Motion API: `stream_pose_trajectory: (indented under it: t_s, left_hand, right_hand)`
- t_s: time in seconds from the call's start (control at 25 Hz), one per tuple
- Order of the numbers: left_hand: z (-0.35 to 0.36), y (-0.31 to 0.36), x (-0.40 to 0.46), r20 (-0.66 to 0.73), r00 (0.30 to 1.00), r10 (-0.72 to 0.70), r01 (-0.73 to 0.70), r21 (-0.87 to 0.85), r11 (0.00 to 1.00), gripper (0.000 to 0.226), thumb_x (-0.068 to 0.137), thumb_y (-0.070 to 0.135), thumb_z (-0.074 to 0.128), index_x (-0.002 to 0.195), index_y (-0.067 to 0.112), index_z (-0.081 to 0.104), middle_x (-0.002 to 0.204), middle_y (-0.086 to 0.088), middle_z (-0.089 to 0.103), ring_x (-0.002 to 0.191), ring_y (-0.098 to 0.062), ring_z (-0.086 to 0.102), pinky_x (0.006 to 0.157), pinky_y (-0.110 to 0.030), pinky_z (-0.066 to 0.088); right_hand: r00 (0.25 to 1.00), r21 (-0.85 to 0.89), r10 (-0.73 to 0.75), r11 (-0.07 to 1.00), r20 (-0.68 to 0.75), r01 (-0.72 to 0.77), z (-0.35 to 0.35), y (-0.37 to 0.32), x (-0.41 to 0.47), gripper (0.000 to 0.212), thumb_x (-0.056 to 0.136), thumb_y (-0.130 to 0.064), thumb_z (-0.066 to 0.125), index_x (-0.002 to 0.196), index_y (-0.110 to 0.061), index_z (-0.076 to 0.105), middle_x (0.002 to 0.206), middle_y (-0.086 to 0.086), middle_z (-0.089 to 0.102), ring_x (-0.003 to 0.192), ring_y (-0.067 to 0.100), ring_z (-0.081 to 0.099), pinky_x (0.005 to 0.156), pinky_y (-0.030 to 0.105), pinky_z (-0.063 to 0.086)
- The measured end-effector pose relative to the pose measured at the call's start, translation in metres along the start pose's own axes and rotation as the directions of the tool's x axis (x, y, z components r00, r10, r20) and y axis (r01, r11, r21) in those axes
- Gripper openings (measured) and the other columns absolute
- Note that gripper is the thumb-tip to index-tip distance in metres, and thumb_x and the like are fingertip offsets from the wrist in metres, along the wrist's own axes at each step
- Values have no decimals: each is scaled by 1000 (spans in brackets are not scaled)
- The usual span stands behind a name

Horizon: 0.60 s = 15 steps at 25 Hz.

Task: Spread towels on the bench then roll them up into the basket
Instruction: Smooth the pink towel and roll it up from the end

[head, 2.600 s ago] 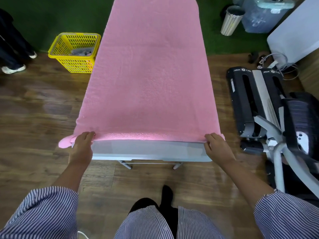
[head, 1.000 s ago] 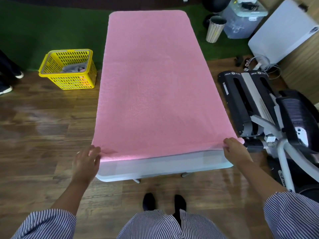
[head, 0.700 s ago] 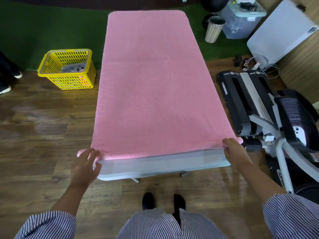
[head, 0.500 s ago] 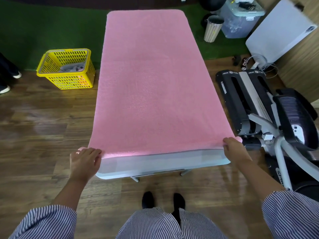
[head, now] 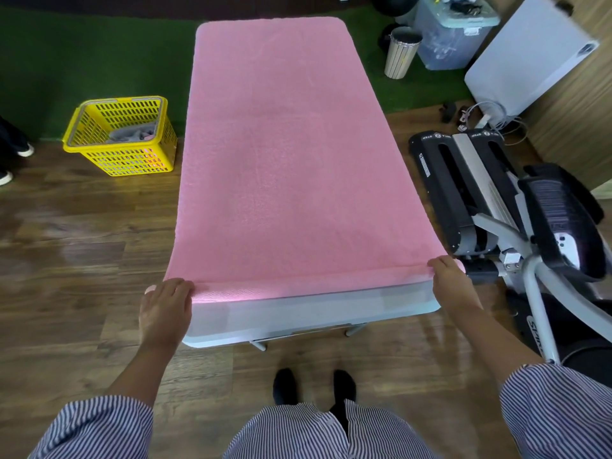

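Observation:
A pink towel (head: 281, 154) lies flat along the whole white bench (head: 308, 316). Its near edge is folded over into a narrow strip across the bench's width. My left hand (head: 164, 308) grips the towel's near left corner, fingers curled over the edge. At the near right corner my right hand (head: 450, 281) holds the fold. A yellow basket (head: 121, 137) stands on the floor to the left of the bench, with grey cloth inside it.
A black and grey exercise machine (head: 503, 210) stands close to the bench's right side. A ribbed bin (head: 400, 53), a clear storage box (head: 453, 31) and a white panel (head: 526, 58) sit at the back right. Someone's shoes (head: 13, 160) show at the far left.
My left hand has taken hold of the near left corner. The towel's near edge has been turned over into a narrow fold. My right hand has stayed at its corner.

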<state>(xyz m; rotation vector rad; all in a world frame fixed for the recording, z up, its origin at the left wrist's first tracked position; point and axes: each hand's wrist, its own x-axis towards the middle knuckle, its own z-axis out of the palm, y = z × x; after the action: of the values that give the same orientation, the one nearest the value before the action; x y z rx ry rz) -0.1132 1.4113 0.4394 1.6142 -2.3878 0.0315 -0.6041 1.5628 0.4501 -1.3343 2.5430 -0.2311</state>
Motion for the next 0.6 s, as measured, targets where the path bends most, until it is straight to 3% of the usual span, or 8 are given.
stream_pose_trajectory:
  t_s: [0.12,0.2,0.28,0.36,0.48,0.6]
  left_hand:
    - [5,0,-2,58,998,15,-13,-40,999,28,71,15,56,94,4,67,98,-15,67,86,-36,63,74,-49,51]
    - [7,2,1,91,995,32,-26,-65,998,35,62,-5,70,96,-1,67,99,-18,66,86,-39,64,74,-51,52]
    - [5,5,8,102,994,35,-27,-79,996,35,61,-16,71,93,-2,69,92,-17,68,80,-38,66,71,-51,53]
    - [1,8,14,86,995,43,-38,-67,997,17,75,-1,60,88,1,71,83,-13,70,72,-35,67,67,-49,53]
    - [-3,2,13,153,985,76,-78,6,997,38,80,22,37,80,9,73,68,-5,69,59,-29,65,61,-45,49]
    - [-5,-3,13,185,980,68,-79,49,996,37,80,22,38,80,11,73,68,-6,66,60,-30,63,57,-42,47]
  right_hand:
    - [998,17,-57,998,22,56,0,1,2,32,82,7,50,113,3,59,121,16,54,100,39,55,80,46,50]
    - [996,7,-43,999,82,42,-3,-2,3,33,81,4,52,113,-1,59,122,12,54,99,37,56,79,44,51]
    - [993,-16,-23,1000,113,25,-6,-5,5,32,84,2,49,114,-3,59,121,11,55,98,37,56,76,43,51]
    - [993,-37,-20,999,118,25,-7,-5,5,28,86,1,49,111,-1,59,117,13,56,97,38,56,77,44,49]
    - [988,-91,-23,995,152,37,-8,-2,6,16,87,-5,49,96,1,60,98,13,58,90,37,56,73,40,48]
    - [986,-88,-10,996,168,25,-10,-3,7,13,86,-6,47,92,1,57,90,9,52,87,36,55,68,37,46]
